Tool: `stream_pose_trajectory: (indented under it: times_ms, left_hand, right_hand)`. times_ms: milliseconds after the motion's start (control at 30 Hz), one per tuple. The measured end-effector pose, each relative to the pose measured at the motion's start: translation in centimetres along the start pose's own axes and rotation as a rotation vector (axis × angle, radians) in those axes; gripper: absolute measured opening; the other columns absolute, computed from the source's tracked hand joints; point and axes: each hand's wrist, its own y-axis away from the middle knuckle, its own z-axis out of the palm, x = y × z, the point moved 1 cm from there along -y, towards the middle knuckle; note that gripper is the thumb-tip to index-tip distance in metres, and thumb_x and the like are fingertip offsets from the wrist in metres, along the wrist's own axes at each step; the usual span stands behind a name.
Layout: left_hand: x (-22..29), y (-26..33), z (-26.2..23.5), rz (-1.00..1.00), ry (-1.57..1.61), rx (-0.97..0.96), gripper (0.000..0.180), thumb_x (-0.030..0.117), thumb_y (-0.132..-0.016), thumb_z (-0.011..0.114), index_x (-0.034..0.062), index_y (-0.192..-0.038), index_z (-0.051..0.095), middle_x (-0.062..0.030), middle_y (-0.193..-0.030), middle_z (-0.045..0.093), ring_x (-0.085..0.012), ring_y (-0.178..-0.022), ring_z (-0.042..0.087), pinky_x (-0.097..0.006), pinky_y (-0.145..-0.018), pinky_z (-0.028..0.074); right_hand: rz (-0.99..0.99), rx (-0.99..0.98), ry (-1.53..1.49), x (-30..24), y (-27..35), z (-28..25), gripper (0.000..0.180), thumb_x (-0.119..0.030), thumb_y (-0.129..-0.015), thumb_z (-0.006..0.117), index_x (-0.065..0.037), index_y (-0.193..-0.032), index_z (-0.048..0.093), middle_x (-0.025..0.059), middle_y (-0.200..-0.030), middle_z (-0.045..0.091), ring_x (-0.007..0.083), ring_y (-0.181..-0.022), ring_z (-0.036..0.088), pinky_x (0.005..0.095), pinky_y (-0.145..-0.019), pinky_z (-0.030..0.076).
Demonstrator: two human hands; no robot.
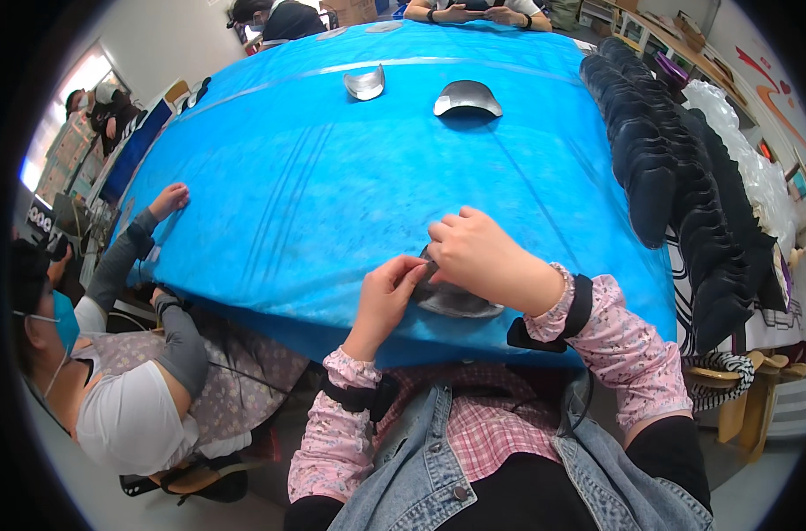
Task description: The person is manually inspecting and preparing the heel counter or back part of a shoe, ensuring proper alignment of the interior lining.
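Note:
A dark grey, curved piece [460, 301], shaped like a cap brim, lies near the front edge of the blue-covered table. At its left end my left hand [389, 296] is closed, thumb and forefinger pinched against its edge. Just above, my right hand [474, 250] is curled over the same end, its fingers bent inward. Whatever the right fingertips grip is too small or too hidden to make out. Both hands almost meet there and cover the upper left part of the piece.
Farther back on the blue cover [376, 168] sit a silvery curved piece [365, 84] and a black-and-silver one [468, 99]. Long stacks of black curved pieces [642, 159] line the right side. A masked co-worker [138, 398] sits at left, one hand on the table; others are at the far side.

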Motion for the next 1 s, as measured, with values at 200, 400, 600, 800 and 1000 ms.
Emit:
stream_pose_trajectory:
  times_ms: [200, 400, 600, 800, 1000]
  left_hand:
    - [-1.7, -0.3, -0.2, -0.179, 0.62, -0.061, 0.02, 0.016, -0.095, 0.056, -0.0014, -0.105, 0.061, -0.0007, -0.091, 0.065, -0.0068, -0.08, 0.058, -0.02, -0.071, 0.045]
    - [4.8, -2.9, 1.2, -0.262, 1.0, -0.363, 0.039, 0.03, -0.097, 0.05, 0.0017, -0.125, 0.053, -0.0056, -0.117, 0.06, -0.0122, -0.102, 0.06, -0.029, -0.085, 0.05]
    - [4.4, -4.6, 2.2, -0.309, 1.311, -0.689, 0.037, 0.028, -0.095, 0.052, 0.0035, -0.123, 0.053, -0.0071, -0.113, 0.061, -0.0172, -0.098, 0.063, -0.031, -0.08, 0.053]
    - [6.1, -4.7, 3.5, -0.342, 1.178, -0.604, 0.034, 0.026, -0.094, 0.055, 0.0043, -0.12, 0.056, -0.0067, -0.111, 0.062, -0.0171, -0.096, 0.063, -0.032, -0.079, 0.054]
    - [6.7, -4.7, 3.3, -0.376, 1.122, -0.612, 0.038, 0.025, -0.092, 0.059, 0.0043, -0.123, 0.053, -0.0063, -0.116, 0.061, -0.0177, -0.101, 0.062, -0.033, -0.085, 0.052]
  right_hand:
    - [0.182, 0.514, -0.578, 3.8, 2.0, -9.8, 0.049, -0.029, -0.075, 0.077, -0.005, -0.114, 0.058, 0.0125, -0.112, 0.056, 0.0277, -0.1, 0.057, 0.0375, -0.087, 0.046]
    - [0.023, 0.431, -0.695, 5.5, 4.2, -12.6, 0.052, -0.032, -0.077, 0.076, -0.006, -0.118, 0.057, 0.0084, -0.118, 0.055, 0.0255, -0.119, 0.046, 0.0389, -0.099, 0.039]
    - [0.053, 0.329, -0.861, 6.9, 5.2, -14.6, 0.045, -0.024, -0.083, 0.069, -0.003, -0.121, 0.057, 0.0128, -0.125, 0.054, 0.0265, -0.121, 0.048, 0.0398, -0.103, 0.035]
    - [-0.004, 0.28, -0.697, 7.0, 5.9, -16.0, 0.037, -0.022, -0.087, 0.066, -0.002, -0.117, 0.059, 0.0127, -0.121, 0.057, 0.0244, -0.118, 0.051, 0.0379, -0.101, 0.038]
    - [-0.012, 0.132, -0.8, 7.7, 5.4, -17.1, 0.023, -0.016, -0.089, 0.062, -0.001, -0.107, 0.065, 0.0113, -0.107, 0.064, 0.0235, -0.104, 0.058, 0.0359, -0.092, 0.044]
